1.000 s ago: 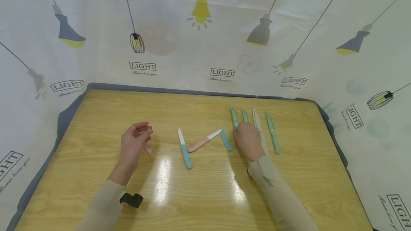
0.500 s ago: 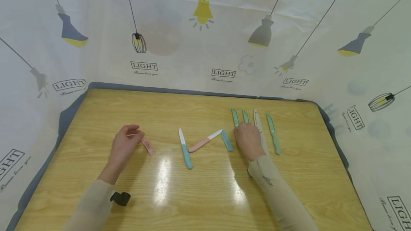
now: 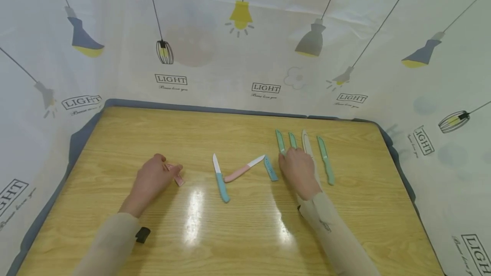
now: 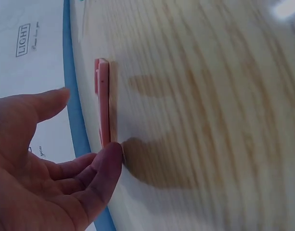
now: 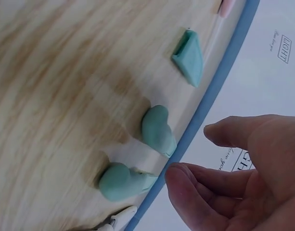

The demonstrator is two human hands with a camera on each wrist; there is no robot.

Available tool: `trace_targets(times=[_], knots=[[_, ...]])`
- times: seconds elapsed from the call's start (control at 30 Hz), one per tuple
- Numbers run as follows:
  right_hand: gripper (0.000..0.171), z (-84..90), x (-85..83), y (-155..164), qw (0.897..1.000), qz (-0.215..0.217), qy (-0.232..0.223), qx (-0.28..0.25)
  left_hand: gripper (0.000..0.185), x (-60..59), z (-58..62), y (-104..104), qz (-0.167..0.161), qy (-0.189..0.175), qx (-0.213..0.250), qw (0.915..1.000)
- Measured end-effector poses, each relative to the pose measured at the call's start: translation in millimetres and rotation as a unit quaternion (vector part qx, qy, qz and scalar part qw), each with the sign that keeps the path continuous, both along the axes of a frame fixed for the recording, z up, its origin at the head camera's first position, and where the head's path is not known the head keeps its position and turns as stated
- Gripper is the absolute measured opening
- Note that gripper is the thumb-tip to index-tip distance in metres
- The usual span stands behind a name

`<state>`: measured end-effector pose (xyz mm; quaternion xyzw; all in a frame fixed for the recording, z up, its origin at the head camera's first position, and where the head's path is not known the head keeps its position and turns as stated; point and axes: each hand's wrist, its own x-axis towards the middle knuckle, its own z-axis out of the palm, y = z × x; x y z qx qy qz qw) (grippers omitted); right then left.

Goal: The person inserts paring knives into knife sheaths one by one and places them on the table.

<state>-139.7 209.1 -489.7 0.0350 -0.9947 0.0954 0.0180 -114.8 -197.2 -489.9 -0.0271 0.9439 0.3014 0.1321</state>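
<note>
1. Hands are lying low over the table [image 3: 238,242]. The left hand [image 3: 151,178] is relaxed and spread, one fingertip touching the near end of the pink sheath [image 4: 104,103] and the thumb standing apart from it, so nothing is being pinched. The right hand [image 3: 301,171] is loosely curled and holding nothing, hanging over the handles of the far row.
2. Between the hands, two knives are lying bare: the blue knife [image 3: 220,180] and the pink knife [image 3: 241,170], both with white blades showing. The blue sheath [image 3: 270,168] is lying just beside the pink knife's tip, and the pink sheath is lying well apart from both knives.
3. Farther back, four covered knives [image 3: 326,161] are lying side by side, three green and one beige. Judging from this, four are looking finished and two are waiting for covers.
4. On the backdrop [image 3: 245,110], boxed "LIGHT" labels [image 3: 266,87] are repeating between lamp drawings; the script underneath is too small to read.
</note>
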Motion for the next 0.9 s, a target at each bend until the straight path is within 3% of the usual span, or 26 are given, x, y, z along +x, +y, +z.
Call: trace_targets(times=[0.27, 0.5, 0.77, 0.9], knots=[[0.050, 5.5, 10.2, 3, 1.000, -0.016, -0.012, -0.004, 0.074, -1.2, -2.5, 13, -0.014, 0.001, 0.015, 0.9998], [0.047, 9.3, 15.2, 6, 1.000, -0.014, -0.016, -0.012, 0.070, -5.8, -0.5, 20, -0.021, 0.009, -0.026, 0.9994], [0.042, 7.7, 17.8, 6, 1.000, -0.016, -0.012, -0.024, 0.039, -9.4, -1.8, 25, -0.052, 0.039, -0.054, 0.9964], [0.040, 7.4, 19.9, 5, 0.999, -0.019, -0.013, -0.035, 0.036, -8.2, -2.2, 28, -0.046, 0.045, -0.041, 0.9971]])
